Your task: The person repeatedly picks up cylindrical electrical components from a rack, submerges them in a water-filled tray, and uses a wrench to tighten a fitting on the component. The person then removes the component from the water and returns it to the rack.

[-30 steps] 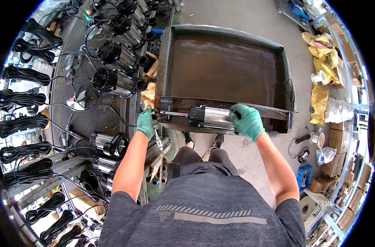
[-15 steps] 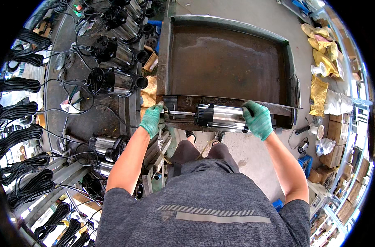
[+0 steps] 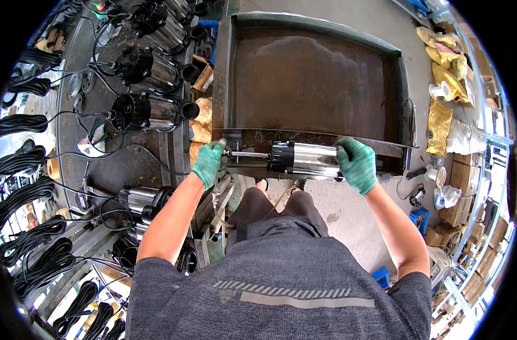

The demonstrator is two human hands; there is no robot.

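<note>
In my right hand [image 3: 356, 165], in a green knit glove, is the right end of a submersible pump [image 3: 312, 160] with a shiny steel body and a black left end. The pump lies sideways over the near edge of a large metal tray [image 3: 223, 73]. My left hand [image 3: 210, 162], gloved alike, is closed around what looks like an air screwdriver, its body mostly hidden by the fingers. Its long metal shaft [image 3: 250, 154] reaches right to the pump's black end. From below that hand hangs a thin hose [image 3: 217, 209].
Several similar pumps [image 3: 148, 112] with black cables stand on the dark bench [image 3: 108, 164] at the left. Coiled cables [image 3: 28, 195] hang along the far left. Yellow sacks [image 3: 440, 127] and cardboard boxes [image 3: 465, 175] sit by the shelving at the right.
The view has shifted slightly, so the bench pumps appear farther left. Both hands keep their holds, and the shaft still meets the pump's black end.
</note>
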